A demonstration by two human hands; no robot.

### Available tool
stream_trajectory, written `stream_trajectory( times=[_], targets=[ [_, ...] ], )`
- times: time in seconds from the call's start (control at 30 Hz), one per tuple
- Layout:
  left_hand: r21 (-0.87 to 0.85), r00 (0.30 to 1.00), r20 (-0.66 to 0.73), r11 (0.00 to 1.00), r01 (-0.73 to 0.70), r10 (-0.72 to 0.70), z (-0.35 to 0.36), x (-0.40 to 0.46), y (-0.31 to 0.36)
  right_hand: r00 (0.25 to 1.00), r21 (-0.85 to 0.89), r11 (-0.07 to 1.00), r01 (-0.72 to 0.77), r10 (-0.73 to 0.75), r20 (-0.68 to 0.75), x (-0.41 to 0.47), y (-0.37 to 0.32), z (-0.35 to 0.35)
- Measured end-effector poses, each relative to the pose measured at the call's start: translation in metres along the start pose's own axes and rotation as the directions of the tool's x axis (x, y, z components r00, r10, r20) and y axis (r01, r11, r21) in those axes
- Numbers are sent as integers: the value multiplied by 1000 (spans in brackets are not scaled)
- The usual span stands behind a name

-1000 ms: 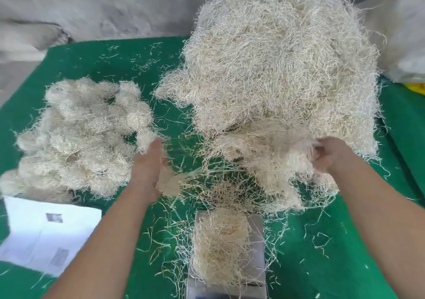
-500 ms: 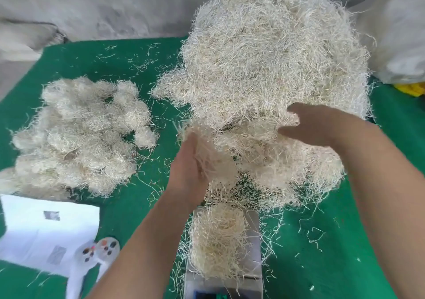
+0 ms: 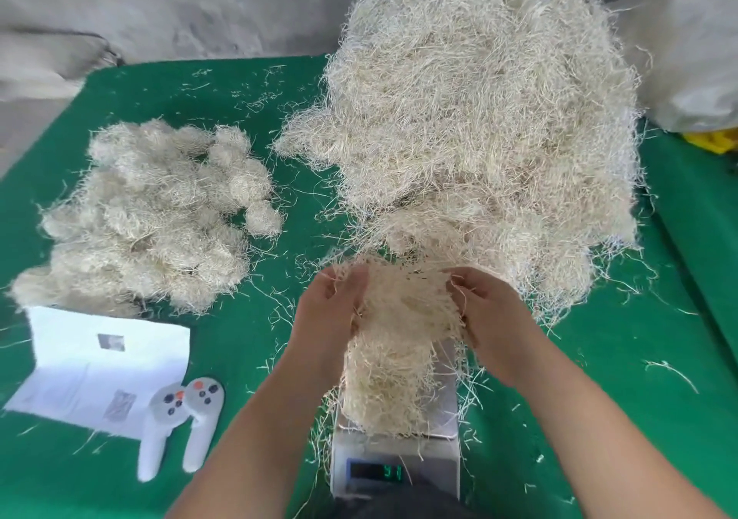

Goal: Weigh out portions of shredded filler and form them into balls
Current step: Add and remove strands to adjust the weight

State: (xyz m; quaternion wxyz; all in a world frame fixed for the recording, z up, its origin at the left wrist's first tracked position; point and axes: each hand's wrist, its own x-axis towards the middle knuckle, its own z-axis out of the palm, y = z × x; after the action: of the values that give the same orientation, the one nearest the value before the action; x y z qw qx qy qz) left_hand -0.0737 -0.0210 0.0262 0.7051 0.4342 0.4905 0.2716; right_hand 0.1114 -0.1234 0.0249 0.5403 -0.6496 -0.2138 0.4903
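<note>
A big heap of pale shredded filler [image 3: 479, 119] rises at the back right of the green table. Between my left hand [image 3: 331, 311] and my right hand [image 3: 487, 315] is a clump of filler [image 3: 407, 303], gripped from both sides just above the small silver scale [image 3: 395, 466]. That clump runs down into the portion of filler [image 3: 383, 391] lying on the scale's platform. The scale's green display is lit. A pile of several formed filler balls [image 3: 147, 215] lies at the left.
A white paper sheet [image 3: 100, 363] and two white handheld controllers [image 3: 179, 422] lie at the front left. Loose strands are scattered over the green cloth [image 3: 619, 418]. A white sack [image 3: 695, 51] and something yellow [image 3: 715, 141] sit at the far right.
Both hands drew back from the big heap toward me, bringing a clump of filler over the scale. The view tilted down, showing the scale's display and the controllers.
</note>
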Motion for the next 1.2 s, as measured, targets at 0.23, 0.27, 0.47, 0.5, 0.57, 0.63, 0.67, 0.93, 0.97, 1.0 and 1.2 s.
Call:
stream_trajectory(
  times=[0.23,0.27,0.47,0.5,0.57,0.63,0.67,0.93,0.97,1.0,1.2],
  targets=[
    [874,989,-78,485,6,128,-41,2,-35,998,-571,819,-61,50,-35,4,56,-2],
    [918,993,-63,396,19,99,-48,1,-38,994,-598,794,-108,103,-44,4,59,-8],
    [702,987,-158,705,99,19,-69,-8,-38,988,-402,906,-129,85,-126,-6,62,-34],
    [715,983,-170,696,73,71,-66,-10,-40,986,-341,935,-97,44,-159,-7,62,-32],
    [747,971,-140,664,-25,194,-58,-17,-44,976,-315,948,-34,-36,-215,-10,64,-25],
    [771,955,-34,616,-163,295,-49,-24,-44,963,-429,903,35,-146,-228,-14,69,-20],
    [790,939,42,564,-240,342,-44,-27,-45,957,-502,862,76,-203,-205,-18,71,-18],
    [833,776,451,105,-544,441,-16,-41,-46,897,-752,512,415,-370,243,-49,63,12],
    [827,764,468,86,-556,443,-15,-42,-47,891,-759,489,429,-367,267,-52,64,14],
    [824,757,476,75,-562,448,-14,-43,-49,890,-762,481,433,-359,279,-53,66,17],
    [798,713,433,135,-588,551,-17,-52,-54,893,-760,489,428,-357,273,-60,72,19]
  ],
)
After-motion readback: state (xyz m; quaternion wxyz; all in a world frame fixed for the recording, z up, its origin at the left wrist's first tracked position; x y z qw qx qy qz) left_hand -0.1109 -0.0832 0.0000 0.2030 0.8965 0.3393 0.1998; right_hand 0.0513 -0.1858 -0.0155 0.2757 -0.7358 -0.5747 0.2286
